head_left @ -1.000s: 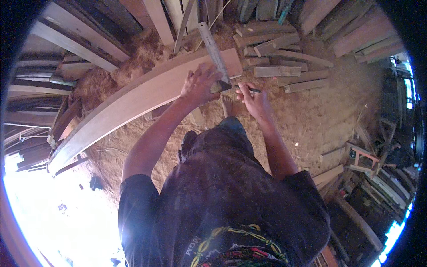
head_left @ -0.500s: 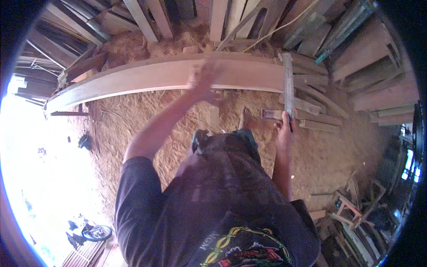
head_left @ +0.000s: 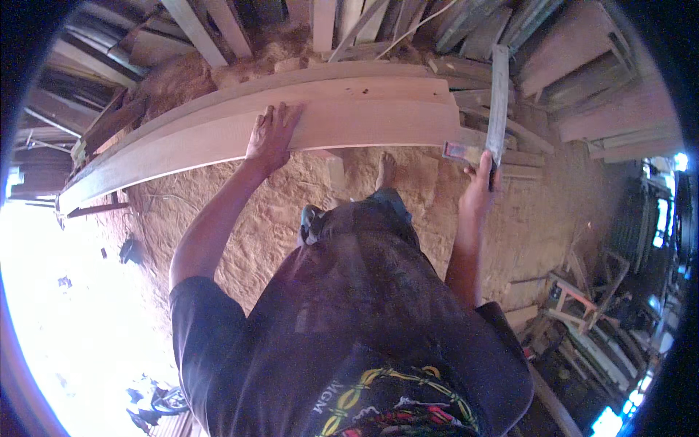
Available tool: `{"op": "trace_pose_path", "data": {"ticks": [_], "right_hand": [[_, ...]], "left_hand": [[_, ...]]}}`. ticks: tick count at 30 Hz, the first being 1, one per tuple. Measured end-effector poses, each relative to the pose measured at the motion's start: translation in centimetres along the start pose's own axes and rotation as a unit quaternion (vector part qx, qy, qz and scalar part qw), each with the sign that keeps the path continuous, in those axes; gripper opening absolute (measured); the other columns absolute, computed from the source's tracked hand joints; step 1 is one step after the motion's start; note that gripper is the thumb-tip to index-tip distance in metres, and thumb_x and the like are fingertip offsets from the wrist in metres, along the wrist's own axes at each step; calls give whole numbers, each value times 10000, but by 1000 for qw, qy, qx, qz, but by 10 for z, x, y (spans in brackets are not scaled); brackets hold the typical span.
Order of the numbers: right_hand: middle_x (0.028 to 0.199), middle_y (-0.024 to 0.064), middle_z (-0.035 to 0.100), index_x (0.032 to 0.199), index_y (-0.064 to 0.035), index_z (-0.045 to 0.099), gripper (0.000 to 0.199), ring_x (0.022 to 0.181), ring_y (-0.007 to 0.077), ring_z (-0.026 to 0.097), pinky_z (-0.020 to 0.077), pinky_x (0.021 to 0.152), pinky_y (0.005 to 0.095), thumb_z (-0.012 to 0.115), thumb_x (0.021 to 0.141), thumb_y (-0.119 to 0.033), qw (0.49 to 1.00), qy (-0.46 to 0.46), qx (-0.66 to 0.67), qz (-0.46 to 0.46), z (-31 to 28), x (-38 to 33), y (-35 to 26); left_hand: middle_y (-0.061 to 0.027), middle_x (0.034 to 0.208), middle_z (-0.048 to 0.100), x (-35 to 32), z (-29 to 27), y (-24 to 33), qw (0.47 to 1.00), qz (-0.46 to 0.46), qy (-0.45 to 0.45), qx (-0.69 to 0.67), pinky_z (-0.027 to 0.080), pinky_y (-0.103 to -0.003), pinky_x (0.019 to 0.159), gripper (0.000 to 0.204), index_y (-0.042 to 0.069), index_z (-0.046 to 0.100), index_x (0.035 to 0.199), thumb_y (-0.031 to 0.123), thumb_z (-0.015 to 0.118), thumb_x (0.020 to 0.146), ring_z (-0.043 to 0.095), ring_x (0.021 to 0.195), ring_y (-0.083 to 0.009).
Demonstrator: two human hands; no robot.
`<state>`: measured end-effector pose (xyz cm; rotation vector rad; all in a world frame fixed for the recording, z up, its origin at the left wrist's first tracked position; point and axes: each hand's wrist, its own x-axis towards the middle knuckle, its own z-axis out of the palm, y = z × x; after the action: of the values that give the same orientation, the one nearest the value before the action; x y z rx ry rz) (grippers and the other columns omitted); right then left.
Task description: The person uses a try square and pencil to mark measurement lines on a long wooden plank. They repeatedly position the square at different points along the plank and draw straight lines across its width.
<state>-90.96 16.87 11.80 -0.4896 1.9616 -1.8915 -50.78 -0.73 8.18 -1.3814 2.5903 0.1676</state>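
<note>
A long, pale wooden plank [head_left: 371, 122] lies across in front of me, with a second board [head_left: 393, 89] along its far side. My left hand [head_left: 272, 138] rests on the plank left of its middle, fingers stretched over the top face. Past the plank's right end, my right hand [head_left: 480, 182] is closed around a try square [head_left: 499, 102]. The square's long metal blade points away from me, and its wooden stock sticks out to the left, close to the plank's near right corner. Blade and plank appear apart.
Several timbers [head_left: 193, 33] lean at the back. More offcuts [head_left: 520, 158] lie on the dirt floor [head_left: 240, 211] right of the plank. A small wooden frame [head_left: 575, 298] and stacked lumber [head_left: 593, 353] are at the lower right. My bare foot [head_left: 386, 169] stands near the plank.
My left hand, blurred above the plank before, has moved left and settled on it. The try square, earlier across the plank's right end, has moved right, off the wood. The whole view has shifted slightly.
</note>
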Motion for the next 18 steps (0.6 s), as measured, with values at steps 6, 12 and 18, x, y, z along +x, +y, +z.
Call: {"op": "trace_pose_path", "data": {"ticks": [6, 12, 18], "right_hand": [[1048, 36, 678, 1163, -46, 695, 400, 925, 125, 621, 513, 766, 295, 731, 1007, -413, 997, -46, -43, -48, 46, 38, -2], [1043, 76, 695, 1166, 0, 701, 488, 958, 190, 613, 495, 849, 374, 735, 998, -457, 993, 9, -23, -119, 105, 105, 6], [958, 64, 673, 1057, 4, 669, 571, 867, 182, 588, 487, 778, 384, 753, 957, -551, 985, 17, -20, -170, 133, 139, 19]], "left_hand": [[-230, 1615, 432, 33, -32, -37, 990, 80, -120, -4, 363, -554, 1220, 1149, 182, 280, 1665, 295, 907, 709, 482, 1452, -395], [-171, 1375, 680, 56, -43, -79, 974, 70, -87, -198, 467, -476, 1152, 807, 158, 609, 1469, 310, 874, 722, 629, 1304, -349], [-161, 1196, 758, 66, -60, -61, 990, -26, -28, -133, 502, -525, 1054, 696, 145, 719, 1278, 501, 900, 708, 691, 1175, -383]]}}
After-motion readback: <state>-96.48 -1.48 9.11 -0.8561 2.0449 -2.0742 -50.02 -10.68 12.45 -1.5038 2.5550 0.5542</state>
